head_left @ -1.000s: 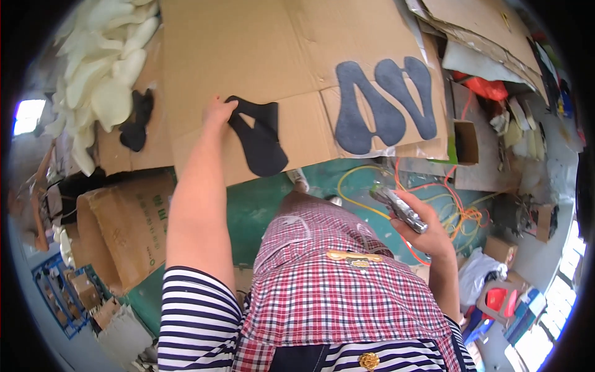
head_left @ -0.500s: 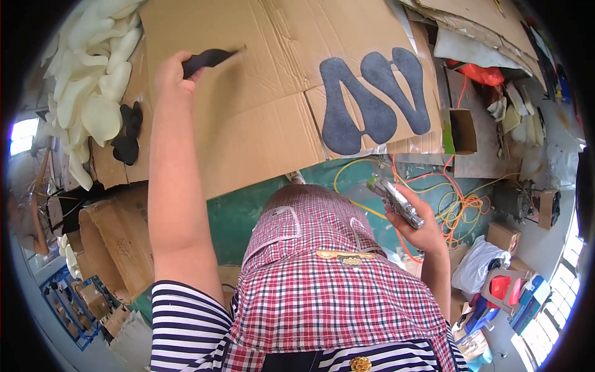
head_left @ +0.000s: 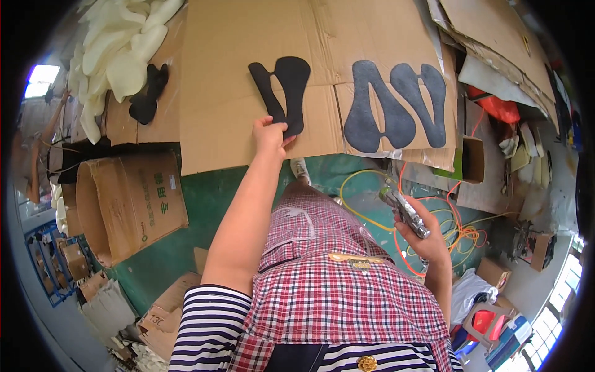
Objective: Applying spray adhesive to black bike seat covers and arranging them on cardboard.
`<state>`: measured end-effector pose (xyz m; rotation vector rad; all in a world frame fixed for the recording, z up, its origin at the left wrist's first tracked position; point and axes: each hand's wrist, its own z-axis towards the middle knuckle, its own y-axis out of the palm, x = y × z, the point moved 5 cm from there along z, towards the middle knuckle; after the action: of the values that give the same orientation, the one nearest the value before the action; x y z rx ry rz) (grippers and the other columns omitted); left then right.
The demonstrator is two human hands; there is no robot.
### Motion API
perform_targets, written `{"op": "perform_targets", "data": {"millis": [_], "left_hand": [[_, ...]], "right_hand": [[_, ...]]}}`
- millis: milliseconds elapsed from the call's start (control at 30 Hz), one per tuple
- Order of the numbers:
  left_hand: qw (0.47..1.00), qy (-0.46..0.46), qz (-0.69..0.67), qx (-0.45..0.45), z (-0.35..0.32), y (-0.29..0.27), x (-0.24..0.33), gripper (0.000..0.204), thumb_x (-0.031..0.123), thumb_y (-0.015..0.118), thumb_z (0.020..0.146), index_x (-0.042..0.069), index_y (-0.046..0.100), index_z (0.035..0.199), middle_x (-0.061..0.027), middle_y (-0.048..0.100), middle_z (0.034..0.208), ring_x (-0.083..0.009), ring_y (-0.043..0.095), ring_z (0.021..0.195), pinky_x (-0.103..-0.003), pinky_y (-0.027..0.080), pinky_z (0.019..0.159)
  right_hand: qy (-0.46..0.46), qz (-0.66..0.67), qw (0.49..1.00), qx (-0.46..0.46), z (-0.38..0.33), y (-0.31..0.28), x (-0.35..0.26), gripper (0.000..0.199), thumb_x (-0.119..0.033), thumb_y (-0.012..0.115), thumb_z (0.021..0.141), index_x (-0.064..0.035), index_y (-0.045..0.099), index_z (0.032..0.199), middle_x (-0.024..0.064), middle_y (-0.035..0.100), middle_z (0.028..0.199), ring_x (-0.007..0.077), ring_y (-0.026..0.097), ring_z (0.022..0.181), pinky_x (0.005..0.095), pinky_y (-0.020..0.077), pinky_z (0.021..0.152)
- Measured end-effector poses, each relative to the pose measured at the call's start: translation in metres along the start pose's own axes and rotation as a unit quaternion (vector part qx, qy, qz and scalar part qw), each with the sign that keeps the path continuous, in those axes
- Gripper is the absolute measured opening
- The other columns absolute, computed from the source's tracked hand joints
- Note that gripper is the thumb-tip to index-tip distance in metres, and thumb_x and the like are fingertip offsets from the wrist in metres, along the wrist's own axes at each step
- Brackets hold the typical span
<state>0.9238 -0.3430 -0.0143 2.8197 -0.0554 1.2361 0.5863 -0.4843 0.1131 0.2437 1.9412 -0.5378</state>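
Two grips: left hand (head_left: pixel 271 137) pinches flat black sole-shaped sheet (head_left: pixel 294 90) endwise, likely sparing its face; right hand (head_left: pixel 430 237), silvery metal tool (head_left: pixel 404 211).

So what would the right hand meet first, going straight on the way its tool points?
The right hand would probably meet the near edge of the cardboard sheet. The yellow hose crosses that line but seems lower; hand height is unclear, so it might pass above the edge instead.

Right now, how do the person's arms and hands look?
The left hand and right hand wear no gloves, and both forearms are bare. The short left sleeve has dark and white stripes; the right sleeve, barely showing, is striped too.
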Motion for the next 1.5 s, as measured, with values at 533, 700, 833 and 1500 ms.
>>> {"op": "perform_targets", "data": {"millis": [533,700,833,1500], "left_hand": [[0.557,0.418,0.710,-0.103,0.036,0.099,0.021,0.069,0.051,0.043,0.089,0.005,0.035,0.139,-0.0138,0.027,0.149,-0.0323,0.018,0.139,-0.055,0.016,0.110],[0.579,0.412,0.700,-0.076,0.009,0.127,-0.011,0.075,0.053,0.039,0.090,0.005,0.024,0.145,-0.0149,0.017,0.153,-0.0327,0.009,0.142,-0.054,0.012,0.110],[0.632,0.500,0.589,-0.061,0.001,0.125,0.021,0.063,0.044,0.050,0.088,0.005,0.038,0.136,-0.0159,0.031,0.146,-0.0349,0.024,0.136,-0.055,0.022,0.106],[0.521,0.447,0.721,-0.097,0.026,0.059,0.013,0.061,0.053,0.036,0.093,0.022,0.031,0.144,-0.0072,0.019,0.153,-0.0334,0.013,0.141,-0.061,0.014,0.108]], "right_hand": [[0.009,-0.032,0.998,0.048,-0.035,0.003,0.002,0.051,0.001,0.067,0.078,-0.0033,0.051,0.126,0.0075,0.063,0.093,0.0126,0.060,0.084,0.0274,0.0475,0.077],[0.041,-0.028,0.998,0.047,-0.035,0.008,0.004,0.052,0.000,0.067,0.077,-0.0041,0.051,0.126,0.0081,0.063,0.096,0.0140,0.060,0.084,0.0275,0.0475,0.078],[0.028,-0.045,0.998,0.035,-0.027,0.009,-0.002,0.052,0.001,0.067,0.077,-0.0040,0.051,0.126,0.0080,0.063,0.096,0.0135,0.060,0.085,0.0274,0.0476,0.077],[-0.031,0.060,0.996,0.058,-0.054,-0.004,-0.060,0.053,-0.003,0.063,0.084,0.0008,0.042,0.133,0.0094,0.061,0.105,0.0178,0.060,0.098,0.0320,0.0468,0.085]]}}
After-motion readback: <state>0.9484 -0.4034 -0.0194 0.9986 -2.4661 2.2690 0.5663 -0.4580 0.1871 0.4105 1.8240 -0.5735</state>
